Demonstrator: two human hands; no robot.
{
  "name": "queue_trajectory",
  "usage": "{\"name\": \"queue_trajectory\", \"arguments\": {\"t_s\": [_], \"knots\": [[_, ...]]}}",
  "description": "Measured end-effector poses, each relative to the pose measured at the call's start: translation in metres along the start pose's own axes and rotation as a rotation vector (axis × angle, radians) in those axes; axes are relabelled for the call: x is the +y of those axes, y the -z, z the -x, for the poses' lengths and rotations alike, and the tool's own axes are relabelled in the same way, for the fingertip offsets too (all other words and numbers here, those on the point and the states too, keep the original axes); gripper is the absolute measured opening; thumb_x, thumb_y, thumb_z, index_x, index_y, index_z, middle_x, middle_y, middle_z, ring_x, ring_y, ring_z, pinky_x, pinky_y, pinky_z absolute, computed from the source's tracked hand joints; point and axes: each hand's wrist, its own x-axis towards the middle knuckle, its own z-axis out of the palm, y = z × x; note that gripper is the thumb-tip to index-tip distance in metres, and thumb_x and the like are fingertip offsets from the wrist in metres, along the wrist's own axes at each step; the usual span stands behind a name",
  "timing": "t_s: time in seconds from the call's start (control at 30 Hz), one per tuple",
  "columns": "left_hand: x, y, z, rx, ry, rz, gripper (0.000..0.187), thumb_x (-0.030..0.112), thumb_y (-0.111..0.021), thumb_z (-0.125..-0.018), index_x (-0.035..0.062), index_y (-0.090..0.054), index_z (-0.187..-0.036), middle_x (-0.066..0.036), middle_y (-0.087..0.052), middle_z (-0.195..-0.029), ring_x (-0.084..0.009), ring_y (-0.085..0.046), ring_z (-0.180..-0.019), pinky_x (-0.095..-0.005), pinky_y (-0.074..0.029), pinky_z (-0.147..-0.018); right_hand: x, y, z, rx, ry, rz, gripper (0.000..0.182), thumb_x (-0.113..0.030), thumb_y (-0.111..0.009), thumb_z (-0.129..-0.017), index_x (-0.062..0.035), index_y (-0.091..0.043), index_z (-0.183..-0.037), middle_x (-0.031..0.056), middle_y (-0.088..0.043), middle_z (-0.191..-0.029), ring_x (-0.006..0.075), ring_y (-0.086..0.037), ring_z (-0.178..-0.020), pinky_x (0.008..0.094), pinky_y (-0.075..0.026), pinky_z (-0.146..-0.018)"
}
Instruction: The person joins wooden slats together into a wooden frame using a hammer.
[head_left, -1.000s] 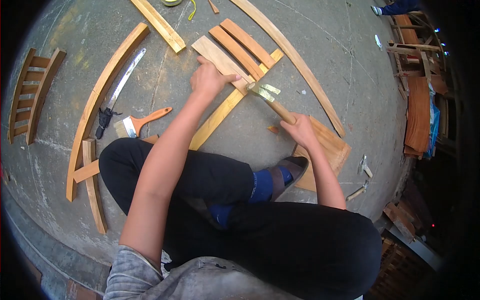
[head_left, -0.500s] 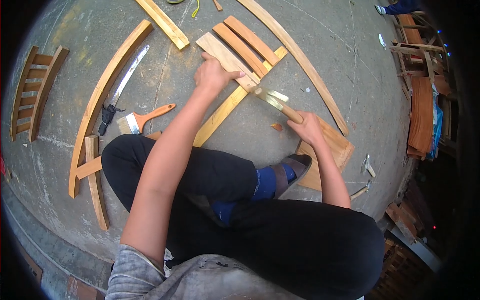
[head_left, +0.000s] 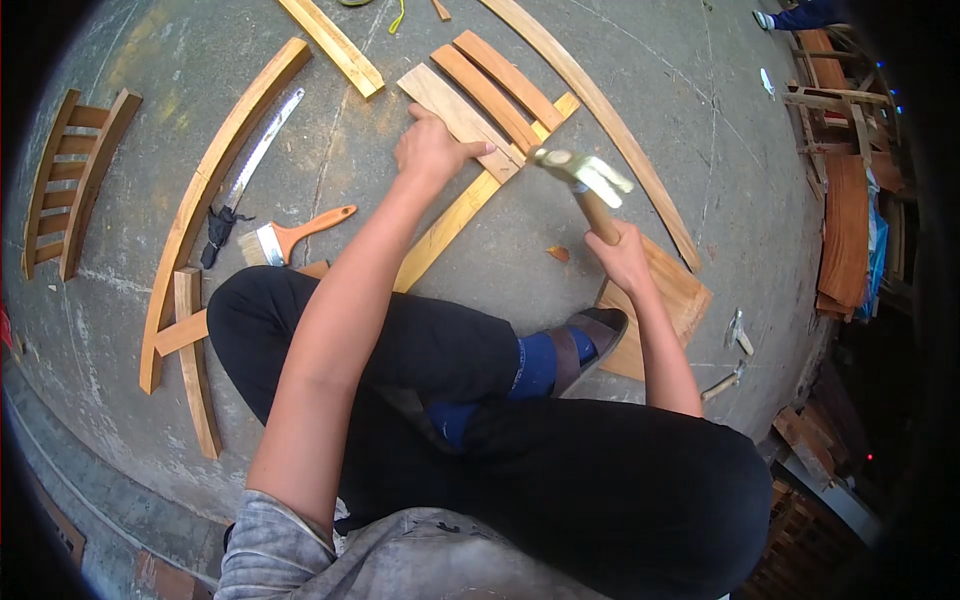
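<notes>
My left hand [head_left: 435, 150] grips a pale wooden board [head_left: 450, 103], thumb and fingers on its two long edges. The board's lower end lies over a long yellowish wooden bar [head_left: 450, 228]. Beside it, two reddish curved slats [head_left: 485, 98] also rest with their lower ends at the bar. My right hand [head_left: 622, 258] is closed around the handle of a claw hammer [head_left: 597, 212]. The hammer's metal head is slightly blurred, just right of the board's lower end and apart from it.
Curved beams [head_left: 215, 160] lie left and right. A handsaw [head_left: 262, 150] and a paintbrush [head_left: 300, 232] are left of my arm. A slatted frame [head_left: 75, 185] is far left, a wide board [head_left: 668, 300] near my foot. Stacked wood [head_left: 845, 230] and a person's leg [head_left: 805, 15] are at right.
The hammer head has moved away from the board's end, up and to the right, and its handle is steeper. My left hand still holds the board in nearly the same place.
</notes>
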Motion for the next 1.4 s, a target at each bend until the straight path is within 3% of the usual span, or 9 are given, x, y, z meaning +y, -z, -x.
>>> {"name": "queue_trajectory", "arguments": {"t_s": [0.13,0.27,0.37,0.57,0.9,1.0,1.1,1.2,1.4], "knots": [[0.000,0.002,0.003,0.020,-0.021,0.011,0.139,0.065,-0.097,-0.068,-0.0267,-0.026,-0.145,-0.033,-0.075,-0.114,-0.0408,-0.078,-0.108,-0.0440,-0.062,-0.090,-0.043,-0.001,0.022,0.002,-0.131,-0.272,0.036,-0.034,-0.080,-0.096,-0.0021,-0.063,-0.092,-0.0001,-0.057,-0.071,0.0127,-0.056,-0.060,0.0324,-0.046,-0.057],[0.001,0.005,0.004,-0.001,-0.020,0.017,0.139,0.064,-0.097,-0.068,-0.0272,-0.026,-0.145,-0.032,-0.076,-0.112,-0.0412,-0.078,-0.105,-0.0444,-0.063,-0.089,-0.067,-0.022,0.054,-0.052,-0.280,-0.563,0.041,-0.043,-0.077,-0.103,-0.0081,-0.056,-0.106,-0.0033,-0.049,-0.071,0.0061,-0.048,-0.051,0.0244,-0.036,-0.043],[-0.005,-0.004,0.000,0.079,-0.048,-0.006,0.134,0.064,-0.097,-0.067,-0.0248,-0.030,-0.142,-0.032,-0.076,-0.110,-0.0416,-0.078,-0.104,-0.0449,-0.063,-0.089,-0.064,-0.037,0.074,-0.191,-0.447,-0.743,0.041,-0.043,-0.075,-0.104,-0.0081,-0.055,-0.110,-0.0027,-0.048,-0.073,0.0060,-0.045,-0.050,0.0252,-0.036,-0.044],[-0.003,0.000,0.003,0.048,-0.047,0.050,0.122,0.064,-0.098,-0.066,-0.0200,-0.040,-0.133,-0.035,-0.075,-0.112,-0.0436,-0.077,-0.109,-0.0451,-0.061,-0.094,-0.093,-0.049,0.098,-0.183,-0.504,-0.796,0.037,-0.043,-0.071,-0.107,-0.0141,-0.050,-0.101,-0.0044,-0.045,-0.072,0.0049,-0.040,-0.050,0.0236,-0.031,-0.044],[-0.005,-0.006,0.003,0.089,-0.064,0.014,0.125,0.064,-0.098,-0.067,-0.0189,-0.035,-0.136,-0.033,-0.076,-0.110,-0.0415,-0.078,-0.105,-0.0448,-0.063,-0.090,-0.108,-0.077,0.094,-0.237,-0.570,-1.131,0.040,-0.046,-0.069,-0.107,-0.0143,-0.047,-0.099,-0.0036,-0.045,-0.070,0.0050,-0.040,-0.048,0.0235,-0.033,-0.043],[-0.007,-0.003,0.003,0.072,-0.075,0.025,0.130,0.064,-0.098,-0.067,-0.0219,-0.033,-0.139,-0.033,-0.076,-0.111,-0.0416,-0.078,-0.105,-0.0444,-0.063,-0.090,-0.108,-0.082,0.097,-0.152,-0.555,-1.173,0.039,-0.047,-0.069,-0.107,-0.0142,-0.048,-0.100,-0.0033,-0.045,-0.071,0.0051,-0.039,-0.048,0.0234,-0.032,-0.043],[-0.005,-0.003,0.000,0.018,-0.039,0.042,0.134,0.065,-0.097,-0.067,-0.0237,-0.030,-0.141,-0.034,-0.076,-0.112,-0.0416,-0.078,-0.105,-0.0444,-0.063,-0.091,-0.101,-0.079,0.089,-0.309,-0.642,-1.190,0.039,-0.047,-0.069,-0.107,-0.0145,-0.048,-0.101,-0.0032,-0.046,-0.071,0.0052,-0.040,-0.048,0.0234,-0.032,-0.043],[-0.008,-0.005,0.001,0.070,-0.085,0.037,0.133,0.065,-0.097,-0.067,-0.0231,-0.031,-0.140,-0.034,-0.076,-0.112,-0.0416,-0.078,-0.106,-0.0446,-0.063,-0.091,-0.100,-0.082,0.095,-0.242,-0.598,-1.198,0.039,-0.048,-0.070,-0.107,-0.0146,-0.048,-0.101,-0.0031,-0.045,-0.071,0.0053,-0.040,-0.048,0.0234,-0.032,-0.043],[-0.007,-0.003,0.000,0.031,-0.061,0.045,0.135,0.066,-0.097,-0.067,-0.0241,-0.029,-0.142,-0.034,-0.075,-0.113,-0.0419,-0.078,-0.107,-0.0449,-0.062,-0.092,-0.105,-0.078,0.096,-0.110,-0.518,-0.943,0.039,-0.046,-0.069,-0.108,-0.0136,-0.050,-0.100,-0.0032,-0.047,-0.072,0.0053,-0.042,-0.049,0.0243,-0.033,-0.043]]}}
